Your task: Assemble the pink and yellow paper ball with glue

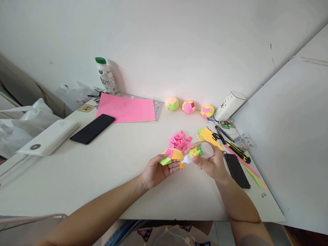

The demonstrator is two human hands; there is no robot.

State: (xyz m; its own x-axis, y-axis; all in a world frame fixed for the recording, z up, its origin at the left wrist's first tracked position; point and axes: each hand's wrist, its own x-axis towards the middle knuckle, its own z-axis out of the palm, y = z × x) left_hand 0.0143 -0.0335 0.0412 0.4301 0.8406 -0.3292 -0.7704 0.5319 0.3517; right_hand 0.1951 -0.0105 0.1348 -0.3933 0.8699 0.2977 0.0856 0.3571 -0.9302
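Note:
My left hand (159,171) is closed on a partly built paper ball (172,155) of pink, orange and green facets, its thumb on top and fingers beneath. My right hand (212,164) grips a glue bottle (202,151) with a yellow-green label, tilted so its white nozzle points left and down. The nozzle tip is at an orange flap on the ball's right side; whether it touches, I cannot tell. Just beyond the ball lies a heap of small pink paper pieces (179,139). Orange paper sheets (208,135) lie past my right hand.
Several finished paper balls, one of them pink and yellow (189,107), line the wall. Pink sheet (128,108), black phone (92,129) and white power bank (50,137) lie left. At right are a white box (230,105), yellow-black cutter (238,152) and black pouch (237,170).

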